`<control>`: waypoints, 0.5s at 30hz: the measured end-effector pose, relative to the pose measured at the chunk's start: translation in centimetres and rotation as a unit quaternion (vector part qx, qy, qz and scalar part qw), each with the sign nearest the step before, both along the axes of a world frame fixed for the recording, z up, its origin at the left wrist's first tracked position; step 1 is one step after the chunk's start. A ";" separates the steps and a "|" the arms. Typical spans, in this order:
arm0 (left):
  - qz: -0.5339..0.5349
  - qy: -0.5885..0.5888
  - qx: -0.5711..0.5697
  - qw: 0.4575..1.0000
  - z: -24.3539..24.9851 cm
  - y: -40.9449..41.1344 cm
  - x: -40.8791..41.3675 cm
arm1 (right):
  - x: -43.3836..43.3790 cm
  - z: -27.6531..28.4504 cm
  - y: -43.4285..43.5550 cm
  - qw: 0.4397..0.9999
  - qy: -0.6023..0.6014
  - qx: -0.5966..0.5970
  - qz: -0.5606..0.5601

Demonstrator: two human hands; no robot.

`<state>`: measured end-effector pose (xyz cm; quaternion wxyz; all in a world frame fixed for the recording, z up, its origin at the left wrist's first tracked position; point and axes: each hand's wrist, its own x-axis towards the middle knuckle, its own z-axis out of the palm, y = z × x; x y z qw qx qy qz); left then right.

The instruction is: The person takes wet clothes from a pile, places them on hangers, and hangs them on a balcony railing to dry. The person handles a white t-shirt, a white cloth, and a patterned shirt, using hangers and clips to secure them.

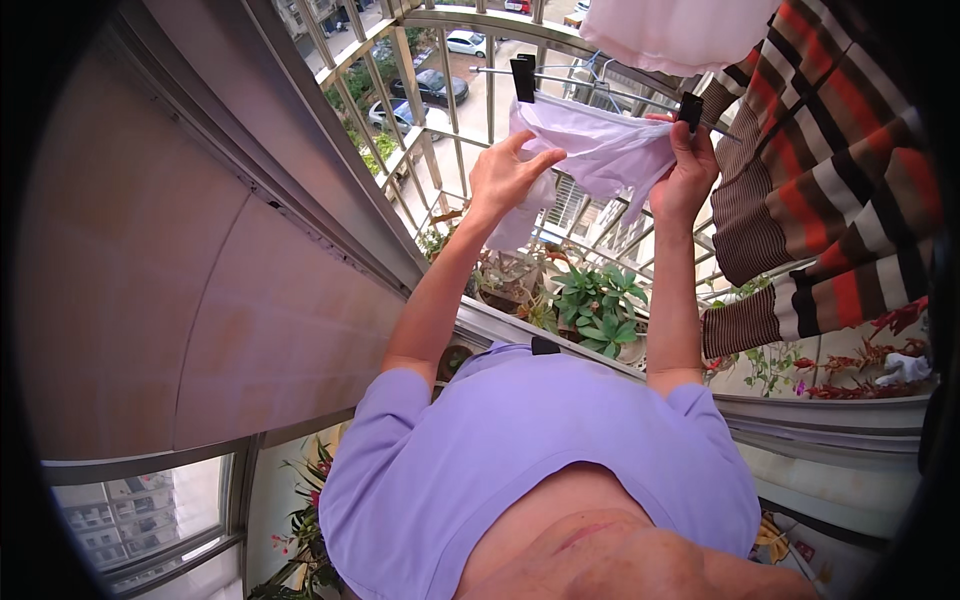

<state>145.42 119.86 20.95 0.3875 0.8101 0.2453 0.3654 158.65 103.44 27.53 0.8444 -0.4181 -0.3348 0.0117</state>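
Observation:
A white cloth garment hangs from a thin metal hanger bar by a black clip at its left end and a second black clip at its right end. My right hand is raised at the right end, its fingers closed on the garment's edge and the clip. My left hand is at the garment's left part, thumb and fingers apart; the fingertips are near the cloth, and whether they touch it I cannot tell.
Metal window bars enclose the far side, with parked cars far below. Potted plants stand beneath the garment. A striped knitted garment hangs close on the right, a pale pink cloth above. A sliding window frame runs along the left.

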 end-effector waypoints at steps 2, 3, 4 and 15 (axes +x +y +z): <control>-0.006 0.004 -0.095 0.995 0.8 0.4 1.2 | -0.9 0.5 0.1 1.000 -0.016 -0.004 0.017; -0.013 0.009 -0.142 0.990 1.3 0.4 1.5 | -0.9 0.6 -0.2 0.998 -0.051 -0.018 -0.028; -0.016 0.000 -0.144 0.989 1.6 0.3 1.5 | -0.6 0.5 -0.6 0.993 -0.084 -0.032 -0.074; -0.009 0.207 0.182 0.961 7.6 3.0 -0.6 | 1.1 -1.6 -0.7 0.945 -0.182 -0.162 -0.220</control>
